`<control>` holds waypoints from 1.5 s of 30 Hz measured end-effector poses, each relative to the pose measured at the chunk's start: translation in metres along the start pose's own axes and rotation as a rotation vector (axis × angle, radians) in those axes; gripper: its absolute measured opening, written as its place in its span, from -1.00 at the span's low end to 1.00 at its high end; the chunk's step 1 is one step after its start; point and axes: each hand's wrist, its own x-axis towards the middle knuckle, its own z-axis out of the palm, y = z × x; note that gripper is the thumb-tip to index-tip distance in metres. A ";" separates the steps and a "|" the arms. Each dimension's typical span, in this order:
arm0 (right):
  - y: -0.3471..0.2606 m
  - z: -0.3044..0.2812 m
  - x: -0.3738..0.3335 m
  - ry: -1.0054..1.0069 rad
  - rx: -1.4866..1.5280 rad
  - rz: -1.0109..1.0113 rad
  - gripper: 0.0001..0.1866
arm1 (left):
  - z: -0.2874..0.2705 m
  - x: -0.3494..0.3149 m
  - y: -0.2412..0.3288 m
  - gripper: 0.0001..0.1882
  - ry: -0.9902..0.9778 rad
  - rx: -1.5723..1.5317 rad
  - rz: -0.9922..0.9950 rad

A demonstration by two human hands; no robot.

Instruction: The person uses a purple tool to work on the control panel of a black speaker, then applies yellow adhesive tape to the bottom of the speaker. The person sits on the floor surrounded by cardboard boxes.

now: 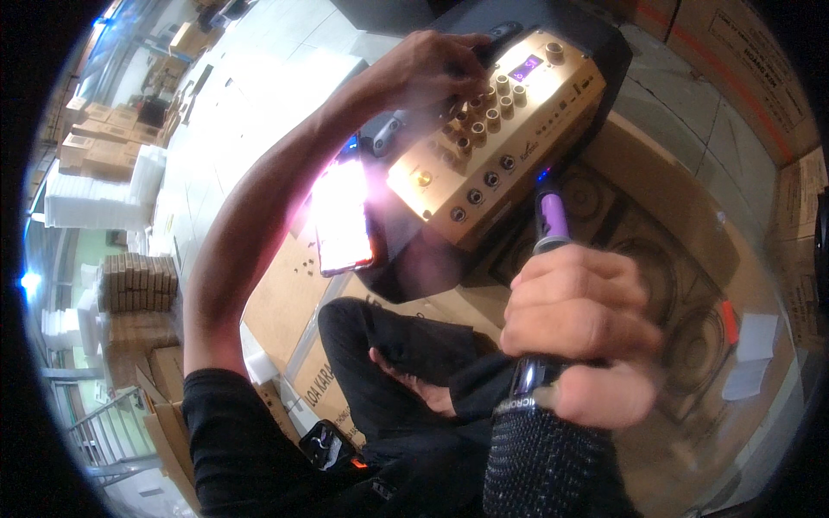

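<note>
A black portable speaker [414, 276] has a gold control panel [518, 164] with knobs, jacks and a small lit display [524, 69]. My left hand [436, 73] reaches across to the panel's far left side. Its fingers are bent down closely at a knob in the upper row; the fingertips are partly hidden. In front of the panel, my right hand [583, 324] is wrapped round a microphone [553, 462]. The black mesh head is toward me, and the purple lower handle with a blue light points at the speaker. A phone [344, 216] with a glaring screen lies left of the panel.
Under the speaker and my crossed legs [380, 345] lies flattened cardboard [285, 319], printed with a speaker picture at right. White paper [751, 354] lies near the right edge. A large carton [743, 69] stands at the far right; stacked cartons [134, 281] and white foam blocks [95, 198] are at left.
</note>
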 end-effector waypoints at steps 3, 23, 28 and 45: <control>0.002 -0.001 0.000 -0.022 -0.004 -0.012 -0.72 | -0.001 0.000 0.001 -0.78 -0.017 -0.013 -0.018; 0.010 -0.015 0.007 -0.203 0.021 -0.086 -0.71 | 0.006 -0.029 -0.016 -0.69 0.046 -0.165 -0.043; 0.010 -0.015 0.006 -0.192 0.021 -0.079 -0.71 | 0.006 -0.028 -0.016 -0.67 0.022 -0.137 -0.054; 0.009 -0.008 0.008 -0.142 -0.002 -0.059 -0.77 | 0.007 -0.026 -0.014 -0.64 0.011 -0.180 -0.092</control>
